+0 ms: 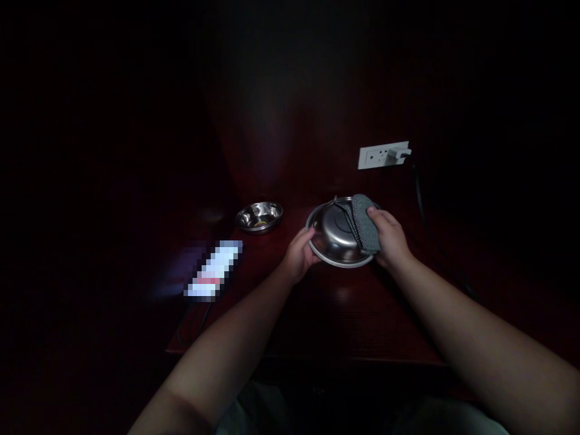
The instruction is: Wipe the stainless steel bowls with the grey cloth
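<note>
A shiny steel bowl [334, 232] is held up above the dark red table, its rounded underside turned toward me. My left hand [301, 256] grips the bowl's left rim, with the thumb on the outside and the fingers behind it. A grey checked cloth [365, 225] lies folded over the bowl's right side. My right hand [390, 237] is closed around that cloth at the right rim, pressing it against the metal. The fingers behind the bowl are partly hidden.
Another steel bowl [260, 217] stands upright on the table [290, 320], behind and to the left. A lit, pixelated phone-like screen [214, 270] is at the left with a cable. On the wall, a white socket plate [375, 156] holds a plug [399, 155] with a dark cord.
</note>
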Demonstrator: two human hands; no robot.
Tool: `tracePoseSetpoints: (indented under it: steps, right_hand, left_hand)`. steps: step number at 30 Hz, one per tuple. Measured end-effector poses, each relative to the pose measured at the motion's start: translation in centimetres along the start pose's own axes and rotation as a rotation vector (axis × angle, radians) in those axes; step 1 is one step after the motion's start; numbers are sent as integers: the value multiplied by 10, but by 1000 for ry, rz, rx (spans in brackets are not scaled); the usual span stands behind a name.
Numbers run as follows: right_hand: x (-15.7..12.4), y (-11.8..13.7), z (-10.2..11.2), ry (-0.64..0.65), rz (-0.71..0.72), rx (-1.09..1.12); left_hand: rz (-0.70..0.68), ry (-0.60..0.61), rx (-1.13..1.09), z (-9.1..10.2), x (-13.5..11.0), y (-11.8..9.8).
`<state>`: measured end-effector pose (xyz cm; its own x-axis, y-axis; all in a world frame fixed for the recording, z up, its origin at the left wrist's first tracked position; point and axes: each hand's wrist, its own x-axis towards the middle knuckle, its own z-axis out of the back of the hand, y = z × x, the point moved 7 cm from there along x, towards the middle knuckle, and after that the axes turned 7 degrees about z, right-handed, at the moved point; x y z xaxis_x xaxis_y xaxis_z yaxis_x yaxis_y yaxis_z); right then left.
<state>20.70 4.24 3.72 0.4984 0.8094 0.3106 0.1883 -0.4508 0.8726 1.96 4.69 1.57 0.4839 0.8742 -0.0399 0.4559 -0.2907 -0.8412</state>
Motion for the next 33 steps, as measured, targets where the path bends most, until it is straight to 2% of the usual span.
tracePoseSetpoints:
  steps: [4, 17, 22, 33]
  right_hand:
    - [0, -6, -1, 30, -57, 11]
    - [-1, -11, -3, 120, -81, -113]
    - [-3, -14, -4, 146, -82, -135]
    - [-1, -21, -2, 170, -74, -232]
  left_hand:
    - [0, -14, 90, -1, -3, 5]
    - [0, -143, 99, 14, 5, 3]
    - [-7, -195, 86, 20, 8, 5]
    - [-17, -243, -17, 20, 11, 8]
